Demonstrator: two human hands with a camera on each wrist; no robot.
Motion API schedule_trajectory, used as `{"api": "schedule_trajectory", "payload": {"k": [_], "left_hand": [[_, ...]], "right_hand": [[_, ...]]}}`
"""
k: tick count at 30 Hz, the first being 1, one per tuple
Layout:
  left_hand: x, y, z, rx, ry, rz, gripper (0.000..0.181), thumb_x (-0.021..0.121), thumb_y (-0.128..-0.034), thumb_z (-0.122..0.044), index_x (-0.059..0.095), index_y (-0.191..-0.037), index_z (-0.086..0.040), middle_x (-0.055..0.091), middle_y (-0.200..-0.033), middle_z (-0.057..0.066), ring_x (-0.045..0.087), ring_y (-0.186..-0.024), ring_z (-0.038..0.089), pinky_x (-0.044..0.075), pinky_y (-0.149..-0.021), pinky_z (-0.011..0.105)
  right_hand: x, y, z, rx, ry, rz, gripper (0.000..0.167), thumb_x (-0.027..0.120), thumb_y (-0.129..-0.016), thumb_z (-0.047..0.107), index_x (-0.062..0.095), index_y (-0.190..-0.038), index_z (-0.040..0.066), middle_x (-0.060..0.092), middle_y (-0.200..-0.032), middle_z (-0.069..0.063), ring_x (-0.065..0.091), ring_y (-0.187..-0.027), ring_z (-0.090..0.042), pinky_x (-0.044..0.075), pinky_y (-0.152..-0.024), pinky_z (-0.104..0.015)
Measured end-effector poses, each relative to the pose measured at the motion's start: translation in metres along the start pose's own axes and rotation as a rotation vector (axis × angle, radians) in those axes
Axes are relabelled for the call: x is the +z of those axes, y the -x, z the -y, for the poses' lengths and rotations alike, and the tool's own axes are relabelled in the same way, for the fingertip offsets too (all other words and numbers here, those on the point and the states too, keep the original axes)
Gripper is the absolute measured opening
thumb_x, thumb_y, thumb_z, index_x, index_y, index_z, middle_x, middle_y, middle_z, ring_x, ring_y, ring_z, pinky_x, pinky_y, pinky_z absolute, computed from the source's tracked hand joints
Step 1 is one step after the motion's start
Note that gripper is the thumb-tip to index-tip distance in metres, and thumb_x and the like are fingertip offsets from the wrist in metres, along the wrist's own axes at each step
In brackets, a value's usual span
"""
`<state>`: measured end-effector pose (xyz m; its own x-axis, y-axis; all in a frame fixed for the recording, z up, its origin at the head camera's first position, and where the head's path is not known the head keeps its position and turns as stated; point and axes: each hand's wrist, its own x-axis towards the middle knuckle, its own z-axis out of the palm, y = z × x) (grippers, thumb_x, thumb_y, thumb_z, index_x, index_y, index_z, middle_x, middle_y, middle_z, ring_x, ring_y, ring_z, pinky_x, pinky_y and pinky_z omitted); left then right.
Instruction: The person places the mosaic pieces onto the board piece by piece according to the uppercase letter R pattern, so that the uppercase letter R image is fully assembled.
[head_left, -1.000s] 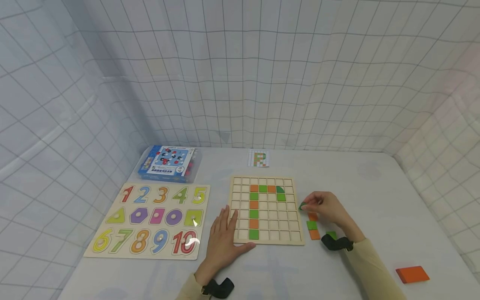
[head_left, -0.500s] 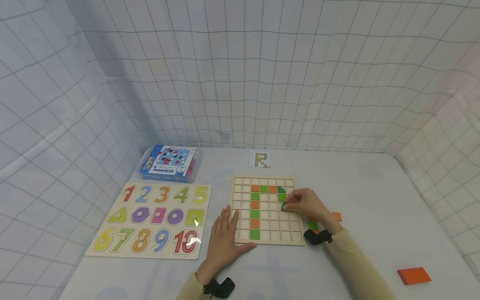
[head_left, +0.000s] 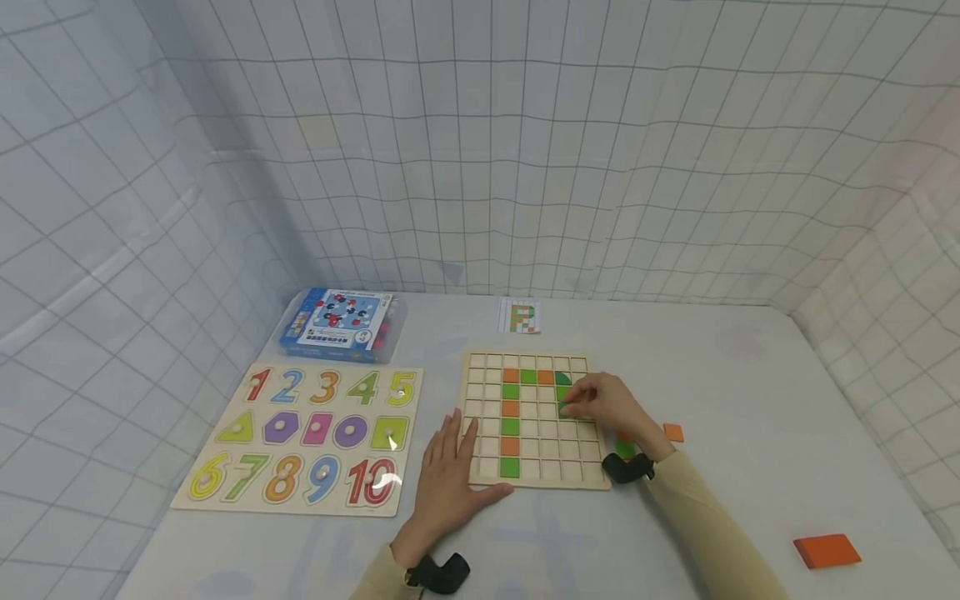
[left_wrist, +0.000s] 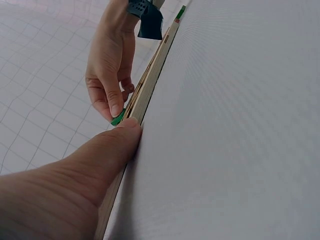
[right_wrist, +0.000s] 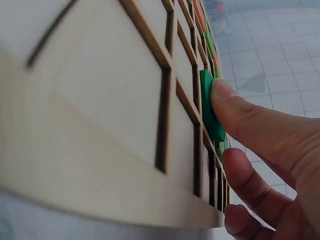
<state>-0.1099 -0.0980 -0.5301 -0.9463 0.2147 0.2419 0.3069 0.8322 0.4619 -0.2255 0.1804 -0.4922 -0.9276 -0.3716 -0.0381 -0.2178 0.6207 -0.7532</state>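
My left hand [head_left: 446, 487] lies at the lower left of the wooden grid board [head_left: 550, 472], fingers straight, with the thumb against its near edge. My right hand [head_left: 609, 407] pinches a dark green piece [right_wrist: 211, 110] between thumb and finger, at the right part of the grid. In the right wrist view that piece stands slightly tilted against the cell ridges. Orange and green square tiles form a column and a top row on the board. A dark green quarter-round tile [head_left: 562, 378] sits at the row's right end, with a light green tile below it, partly covered by my fingers.
Right of the board lie loose tiles, including an orange tile [head_left: 673, 432]; my wrist partly hides others. A number puzzle [head_left: 408, 496] and a blue box [head_left: 341, 321] stand left. A pattern card [head_left: 519, 317] lies behind, an orange block [head_left: 827, 551] at front right.
My right hand has moved left from beside the board onto its grid, carrying the dark green piece, and shifted slightly further in the last half second. My left hand has stayed put.
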Motion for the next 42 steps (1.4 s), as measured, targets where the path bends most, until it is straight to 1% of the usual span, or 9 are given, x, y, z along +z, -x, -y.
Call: {"api": "schedule_trajectory", "payload": {"k": [3,5,10,17,23,33,39,42], "left_hand": [[0.000,0.000,0.001,0.009,0.004,-0.012,0.104,0.071,-0.0701,-0.063,0.034,-0.146,-0.002,0.019,-0.153,0.022,0.014,-0.140,0.038,0.018,-0.107,0.055],[0.000,0.000,0.001,0.011,0.002,-0.015,0.104,0.071,-0.0701,-0.063,0.034,-0.146,-0.001,0.020,-0.152,0.023,0.015,-0.139,0.038,0.019,-0.107,0.055],[0.000,-0.001,0.001,-0.002,-0.004,-0.002,0.105,0.071,-0.0697,-0.063,0.034,-0.146,-0.002,0.019,-0.153,0.021,0.013,-0.140,0.036,0.017,-0.108,0.054],[0.000,-0.001,0.000,-0.008,-0.002,0.009,0.103,0.071,-0.0708,-0.062,0.034,-0.146,-0.002,0.020,-0.152,0.022,0.014,-0.140,0.037,0.017,-0.108,0.055],[-0.002,-0.001,-0.001,-0.019,-0.004,0.025,0.103,0.070,-0.0710,-0.063,0.033,-0.146,-0.002,0.019,-0.153,0.021,0.013,-0.141,0.036,0.017,-0.108,0.054],[-0.003,-0.001,-0.001,-0.026,0.000,0.028,0.103,0.070,-0.0710,-0.063,0.034,-0.146,-0.002,0.019,-0.153,0.022,0.013,-0.141,0.036,0.017,-0.108,0.054],[-0.003,-0.001,-0.001,-0.015,-0.002,0.016,0.103,0.071,-0.0708,-0.062,0.035,-0.145,-0.001,0.020,-0.152,0.022,0.015,-0.140,0.037,0.018,-0.108,0.054],[-0.003,-0.001,-0.001,-0.012,-0.002,0.014,0.103,0.071,-0.0704,-0.062,0.035,-0.145,-0.002,0.020,-0.152,0.022,0.014,-0.140,0.037,0.017,-0.108,0.054]], "right_hand": [[0.000,0.000,0.001,-0.012,0.009,-0.004,0.008,0.079,-0.078,0.023,0.074,-0.082,0.019,0.060,-0.078,0.004,0.052,-0.068,-0.018,0.043,-0.062,-0.034],[0.000,0.000,0.002,-0.006,0.015,-0.012,0.008,0.080,-0.078,0.024,0.075,-0.082,0.019,0.060,-0.076,0.004,0.052,-0.068,-0.017,0.043,-0.061,-0.034],[0.000,-0.001,0.003,0.021,0.033,-0.028,0.007,0.081,-0.076,0.025,0.076,-0.080,0.021,0.059,-0.075,0.004,0.051,-0.067,-0.018,0.042,-0.060,-0.034],[0.000,0.000,0.005,0.009,0.048,-0.038,0.007,0.081,-0.076,0.022,0.075,-0.076,0.019,0.059,-0.074,0.004,0.051,-0.065,-0.017,0.042,-0.059,-0.032],[0.001,0.001,0.007,-0.006,0.046,-0.032,0.006,0.080,-0.077,0.020,0.075,-0.077,0.018,0.058,-0.073,0.004,0.051,-0.064,-0.016,0.042,-0.059,-0.033],[0.004,0.001,0.011,0.002,0.116,-0.036,0.006,0.078,-0.079,0.023,0.074,-0.079,0.019,0.054,-0.065,0.006,0.048,-0.059,-0.015,0.039,-0.055,-0.031],[0.006,0.002,0.009,-0.031,0.132,-0.047,0.006,0.076,-0.082,0.025,0.072,-0.081,0.020,0.053,-0.064,0.007,0.047,-0.059,-0.013,0.039,-0.055,-0.030],[0.003,0.006,0.008,-0.068,0.113,-0.088,0.011,0.073,-0.084,0.029,0.073,-0.086,0.018,0.056,-0.070,0.008,0.049,-0.063,-0.013,0.041,-0.056,-0.030]]}}
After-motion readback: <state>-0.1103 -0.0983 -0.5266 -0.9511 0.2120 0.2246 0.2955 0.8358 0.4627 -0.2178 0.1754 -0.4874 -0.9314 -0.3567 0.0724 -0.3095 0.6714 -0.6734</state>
